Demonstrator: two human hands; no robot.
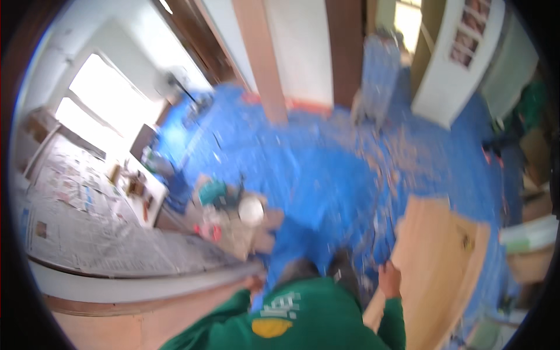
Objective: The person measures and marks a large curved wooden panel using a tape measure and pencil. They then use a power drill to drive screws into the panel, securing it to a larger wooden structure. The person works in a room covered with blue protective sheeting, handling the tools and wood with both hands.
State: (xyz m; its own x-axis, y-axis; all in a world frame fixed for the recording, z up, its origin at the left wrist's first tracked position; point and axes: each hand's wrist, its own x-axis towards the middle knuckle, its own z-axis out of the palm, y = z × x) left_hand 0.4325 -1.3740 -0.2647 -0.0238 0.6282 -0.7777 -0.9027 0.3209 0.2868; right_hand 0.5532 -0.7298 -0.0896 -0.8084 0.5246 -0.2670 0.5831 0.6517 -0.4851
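Note:
My right hand (389, 280) is closed, knuckles up, beside the left edge of a large pale wooden sheet (434, 256). Whatever it may hold is too blurred to make out. Low at my left side, my left hand (254, 284) is close to the end of a counter (146, 294) with a white edge. Blur smears its fingers, and I cannot tell whether it touches the counter. Grey paper sheets (125, 248) cover the counter's top.
Blue plastic sheeting (315, 175) covers the floor. Ahead on the left, cardboard (236, 236) carries a white round container (251, 210) and a teal item (212, 192). Tall panels (300, 52) stand at the back. A wrapped upright object (379, 76) stands to their right.

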